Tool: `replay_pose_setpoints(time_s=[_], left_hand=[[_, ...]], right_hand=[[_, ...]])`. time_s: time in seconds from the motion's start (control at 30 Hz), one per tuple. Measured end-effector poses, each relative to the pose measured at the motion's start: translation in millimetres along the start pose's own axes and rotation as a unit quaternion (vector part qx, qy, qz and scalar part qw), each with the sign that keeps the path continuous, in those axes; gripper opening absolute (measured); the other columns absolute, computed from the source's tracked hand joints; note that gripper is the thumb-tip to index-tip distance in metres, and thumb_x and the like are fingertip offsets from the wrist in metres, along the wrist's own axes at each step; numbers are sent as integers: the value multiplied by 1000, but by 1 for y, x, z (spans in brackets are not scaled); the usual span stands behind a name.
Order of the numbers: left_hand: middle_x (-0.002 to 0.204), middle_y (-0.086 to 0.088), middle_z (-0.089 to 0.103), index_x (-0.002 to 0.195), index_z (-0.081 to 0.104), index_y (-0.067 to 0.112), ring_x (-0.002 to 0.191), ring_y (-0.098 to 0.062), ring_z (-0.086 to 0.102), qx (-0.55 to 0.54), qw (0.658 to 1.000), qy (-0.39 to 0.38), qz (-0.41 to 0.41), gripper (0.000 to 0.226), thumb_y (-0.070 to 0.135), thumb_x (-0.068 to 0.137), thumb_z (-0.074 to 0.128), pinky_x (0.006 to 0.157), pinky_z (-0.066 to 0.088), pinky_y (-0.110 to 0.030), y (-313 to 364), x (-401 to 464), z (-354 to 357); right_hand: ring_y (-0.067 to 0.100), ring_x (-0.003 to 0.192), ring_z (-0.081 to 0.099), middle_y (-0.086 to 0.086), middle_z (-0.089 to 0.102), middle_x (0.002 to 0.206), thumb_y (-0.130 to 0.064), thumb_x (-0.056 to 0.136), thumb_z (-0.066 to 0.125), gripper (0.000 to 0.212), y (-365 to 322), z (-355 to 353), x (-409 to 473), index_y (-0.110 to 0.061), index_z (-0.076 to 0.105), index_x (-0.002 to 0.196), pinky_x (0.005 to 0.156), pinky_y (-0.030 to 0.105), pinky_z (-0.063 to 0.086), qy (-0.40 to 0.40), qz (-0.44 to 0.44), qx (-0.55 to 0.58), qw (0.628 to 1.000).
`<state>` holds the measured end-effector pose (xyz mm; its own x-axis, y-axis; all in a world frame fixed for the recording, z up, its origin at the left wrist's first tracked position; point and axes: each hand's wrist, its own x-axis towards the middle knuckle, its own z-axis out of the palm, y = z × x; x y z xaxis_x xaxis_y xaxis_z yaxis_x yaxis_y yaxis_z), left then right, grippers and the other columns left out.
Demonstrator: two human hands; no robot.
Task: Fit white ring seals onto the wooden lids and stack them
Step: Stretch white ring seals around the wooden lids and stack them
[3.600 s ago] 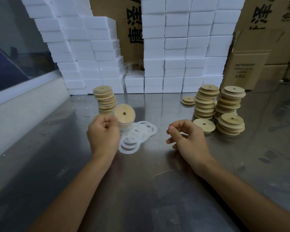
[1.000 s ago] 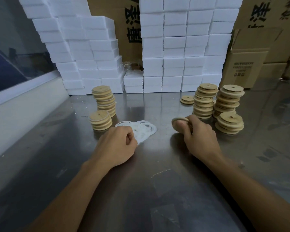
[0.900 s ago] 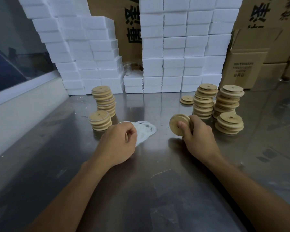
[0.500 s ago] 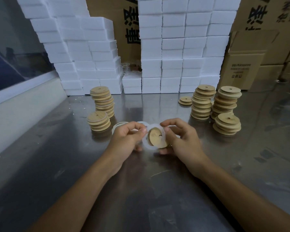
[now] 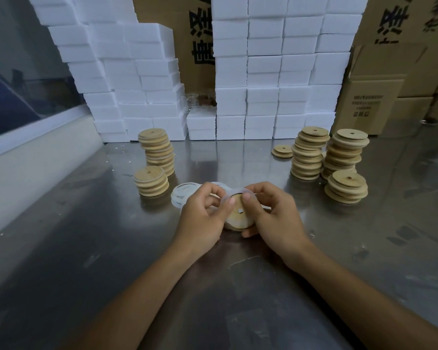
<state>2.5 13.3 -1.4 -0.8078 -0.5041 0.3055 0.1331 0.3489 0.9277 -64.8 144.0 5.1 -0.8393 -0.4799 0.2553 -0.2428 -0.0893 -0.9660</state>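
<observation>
Our left hand (image 5: 202, 218) and right hand (image 5: 276, 215) both pinching one wooden lid (image 5: 238, 219) above the steel table (image 5: 86, 248), white ring seal (image 5: 234, 194) half-stretched over its rim, loose seals (image 5: 182, 195) just behind

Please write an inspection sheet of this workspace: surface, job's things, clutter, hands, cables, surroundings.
Surface: metal table, scuffed, with small white crumbs near the left wall.
Job's things: wooden lid held between both hands, white ring seal partly stretched over its top edge; loose ring seals lying behind the left hand; two lid stacks on the left, three stacks and a low pile on the right.
Clutter: nothing seen.
Hands: left hand and right hand both pinch the lid and seal.
Cables: nothing seen.
Surroundings: white foam boxes, cardboard cartons behind.
</observation>
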Motion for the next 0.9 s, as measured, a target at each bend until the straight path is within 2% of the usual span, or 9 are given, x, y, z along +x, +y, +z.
replay_pose_setpoints(time_s=[0.1, 0.23, 0.4, 0.53, 0.7, 0.9], left_hand=[[71, 6, 69, 78, 56, 24, 57, -3, 63, -19, 999, 24, 17, 21, 12, 89, 69, 41, 40, -12, -1, 0, 1], [73, 7, 69, 72, 61, 28, 65, -7, 67, -13, 997, 64, 43, 27, 8, 85, 73, 44, 45, -15, 0, 1, 0], [74, 9, 71, 74, 67, 19, 66, -9, 69, -62, 995, 72, 37, 20, 4, 87, 71, 50, 54, -23, 2, 2, -2], [76, 9, 73, 75, 67, 15, 71, -13, 72, -58, 995, 74, 12, 17, 5, 89, 68, 60, 61, -32, 2, 2, -2], [79, -5, 75, 76, 66, 11, 75, -20, 74, -53, 994, 90, -22, 16, 3, 89, 67, 63, 61, -33, 0, 4, -2], [69, -2, 74, 72, 66, 10, 66, -16, 72, -71, 992, 91, -58, 19, 3, 89, 68, 59, 56, -26, 0, 5, -2]], right_hand=[[18, 64, 69, 6, 71, 81, -17, 96, 61, 10, -1, 1, -1, -8, 67, 94, 51, 38, 59, 8, -19, -1, 1000], [20, 75, 71, 1, 72, 78, -17, 92, 68, 8, 2, 0, 2, -10, 71, 87, 63, 46, 61, 40, -36, -39, 998], [17, 71, 73, 2, 74, 79, -10, 86, 73, 4, 3, -4, 4, -13, 71, 83, 56, 30, 60, 39, -41, -6, 998], [19, 75, 74, 2, 76, 79, -13, 85, 73, 4, 3, -6, 5, -10, 72, 84, 59, 35, 62, 38, -22, -6, 999], [18, 74, 74, 5, 76, 79, -10, 85, 74, 5, 1, -6, 7, -6, 73, 82, 60, 33, 61, 35, 9, -13, 999], [22, 74, 75, 11, 75, 78, -4, 86, 72, 8, -3, -8, 7, 1, 70, 81, 56, 28, 58, 26, 69, 70, 995]])
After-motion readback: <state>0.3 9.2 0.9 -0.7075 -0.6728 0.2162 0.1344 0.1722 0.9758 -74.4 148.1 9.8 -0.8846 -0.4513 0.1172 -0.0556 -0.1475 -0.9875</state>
